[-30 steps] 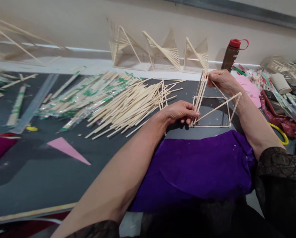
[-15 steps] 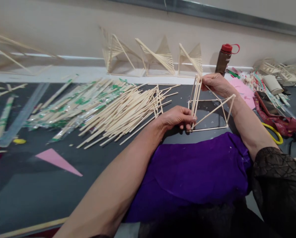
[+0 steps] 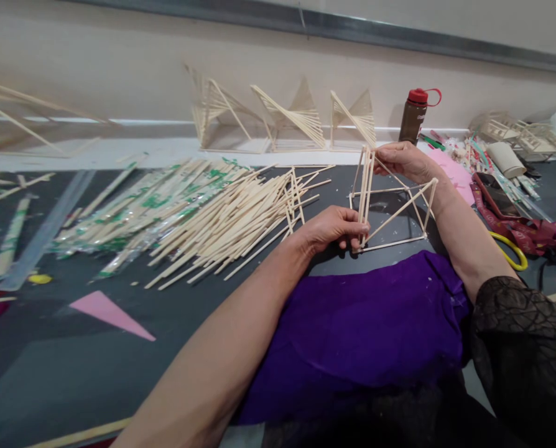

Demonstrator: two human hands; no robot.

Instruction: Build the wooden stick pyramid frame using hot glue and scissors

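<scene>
A small open frame of thin wooden sticks (image 3: 392,217) stands on the dark table in front of me. At its left side, a few upright sticks (image 3: 366,193) stand close together. My left hand (image 3: 336,229) pinches the lower end of these sticks, near the frame's bottom corner. My right hand (image 3: 402,160) is closed at their upper end, with thumb and fingers around the top; its fingertips are partly hidden by the sticks. Purple cloth (image 3: 362,336) lies just in front of the frame, under my forearms.
Left of my hands lies a pile of loose sticks (image 3: 231,224) beside plastic-wrapped chopsticks (image 3: 142,199). Twisted stick models (image 3: 296,121) line the wall. A red-capped bottle (image 3: 413,116), a phone (image 3: 497,194) and yellow-handled scissors (image 3: 515,254) are at right. A pink paper triangle (image 3: 110,313) lies front left.
The camera view has tilted up slightly, so the table things sit a little lower. Both hands keep their hold at the top and bottom of the upright sticks.
</scene>
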